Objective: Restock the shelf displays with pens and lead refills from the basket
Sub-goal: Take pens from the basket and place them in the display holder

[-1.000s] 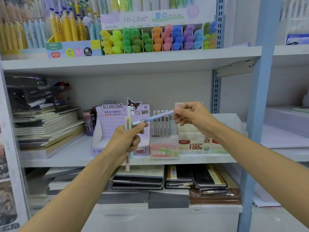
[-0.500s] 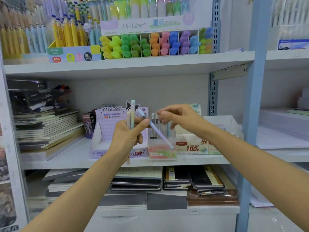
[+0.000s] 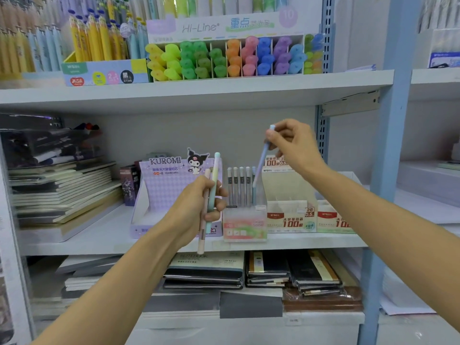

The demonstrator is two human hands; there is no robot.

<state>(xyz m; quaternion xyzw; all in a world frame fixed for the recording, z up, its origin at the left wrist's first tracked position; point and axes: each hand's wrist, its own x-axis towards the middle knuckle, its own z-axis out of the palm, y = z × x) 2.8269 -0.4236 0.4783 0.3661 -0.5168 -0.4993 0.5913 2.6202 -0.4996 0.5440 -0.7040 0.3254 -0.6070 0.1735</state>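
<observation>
1. My right hand (image 3: 295, 145) pinches a lilac-blue pen (image 3: 261, 163) near its top end, between thumb and fingertips. The pen hangs tilted, with its lower tip at the right end of a row of grey pens (image 3: 238, 185).
2. Those grey pens stand upright in a clear display box (image 3: 245, 220), which sits near the front edge of the middle shelf (image 3: 311, 241).
3. My left hand (image 3: 194, 210) is curled round two more pens held upright: a mint-green pen (image 3: 214, 180) and a pink pen (image 3: 202, 237). The pink one's lower end sticks out below my fist.
4. Just left of the clear box is a purple Kuromi display box (image 3: 159, 195). My left hand is in front of its right part and hides where the two boxes meet.
5. Just right of the clear box are lead refill boxes (image 3: 291, 217), open-topped and close behind my right forearm.
6. Toward the shelf's left end lies a stack of notebooks (image 3: 62, 192). Small dark cartons (image 3: 129, 185) stand between it and the Kuromi box.
7. On the upper shelf, right above my hands, a Hi-Line tray (image 3: 224, 26) holds highlighters (image 3: 224, 61) sorted by colour. Yellow pens (image 3: 97, 43) stand in a box to its left.
8. Below the middle shelf lie wrapped notebooks (image 3: 268, 270) in low piles.
9. A blue upright post (image 3: 393, 158) closes off the shelf's right end, just beyond my right arm.
</observation>
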